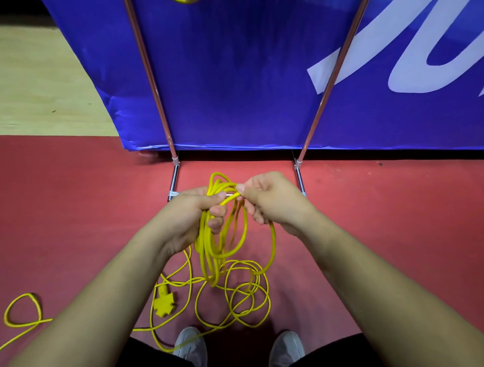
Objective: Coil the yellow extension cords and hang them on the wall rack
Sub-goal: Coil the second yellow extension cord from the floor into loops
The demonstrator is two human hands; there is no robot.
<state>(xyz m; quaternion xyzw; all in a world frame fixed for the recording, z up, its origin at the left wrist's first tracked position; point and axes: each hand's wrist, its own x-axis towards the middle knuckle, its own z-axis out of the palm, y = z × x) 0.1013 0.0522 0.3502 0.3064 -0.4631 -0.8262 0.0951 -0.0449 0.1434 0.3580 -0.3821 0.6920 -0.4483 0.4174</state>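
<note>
My left hand (195, 212) grips a bundle of hanging loops of the yellow extension cord (209, 248). My right hand (267, 199) pinches a strand of the same cord just beside the left hand's thumb. More of the cord lies in loose tangled loops (235, 298) on the red floor below, ending in a yellow multi-outlet socket head (163, 301). A second stretch of yellow cord (22, 311) curls on the floor at the far left. A bit of yellow (183, 1) shows at the top edge, on the rack.
A metal rack frame (324, 97) with two slanted poles and floor feet stands right in front, against a blue banner (235, 73). Pale wooden flooring (39, 83) lies at the left. My grey shoes (191, 345) stand at the bottom, close to the loose cord.
</note>
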